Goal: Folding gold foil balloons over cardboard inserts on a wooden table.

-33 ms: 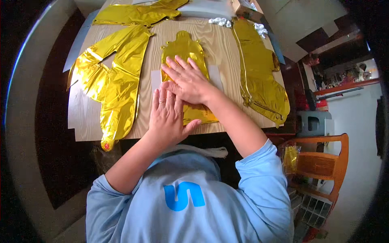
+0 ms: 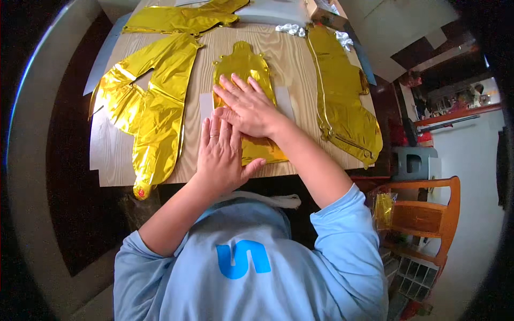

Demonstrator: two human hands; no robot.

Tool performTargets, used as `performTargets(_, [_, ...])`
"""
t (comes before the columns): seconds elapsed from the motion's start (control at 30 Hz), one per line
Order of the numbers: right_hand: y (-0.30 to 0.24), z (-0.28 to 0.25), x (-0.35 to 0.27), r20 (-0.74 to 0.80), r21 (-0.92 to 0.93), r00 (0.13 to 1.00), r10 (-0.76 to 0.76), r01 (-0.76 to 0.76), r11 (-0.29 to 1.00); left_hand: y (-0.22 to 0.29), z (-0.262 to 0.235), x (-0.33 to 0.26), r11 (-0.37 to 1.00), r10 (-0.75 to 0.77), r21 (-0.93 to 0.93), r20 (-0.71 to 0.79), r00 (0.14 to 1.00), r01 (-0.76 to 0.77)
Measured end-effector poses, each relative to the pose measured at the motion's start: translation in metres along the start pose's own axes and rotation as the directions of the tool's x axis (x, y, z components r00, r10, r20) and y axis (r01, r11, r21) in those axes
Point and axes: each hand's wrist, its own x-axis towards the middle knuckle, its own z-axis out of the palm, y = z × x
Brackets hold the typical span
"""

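Though under hands (image 2: pixel 250 111), foil pc. (image 2: pixel 243 65) lengthwise, tab (image 2: pixel 242 47) fwd

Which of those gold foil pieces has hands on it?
The middle piece, under the right hand and left hand. No hand touches the left piece, right piece or far piece.

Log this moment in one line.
left hand: flat at left side of center gold foil | right hand: flat on it | nearby: left foil, right foil | surface: table

A wood-grain table (image 2: pixel 300 67) bears gold foil pieces (image 2: pixel 170 83).
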Motion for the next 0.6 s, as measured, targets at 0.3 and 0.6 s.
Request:
performTargets(0.3, [0.007, -0.046, -0.078, -0.613, 0.308, 0.727, 0.309, -0.141, 0.941, 0.009, -0.025, -0.042, 0.986, 0.116, -0.131, 0.074, 0.990, -0.106])
performTargets(0.6, [-0.059, -0.026, -0.221, 0.348, 0.805, 0.688, 0.637, -0.568, 0.174, 0.004, -0.020, -0.074, 0.968, 0.229, -0.111, 0.026, 0.973, -0.225])
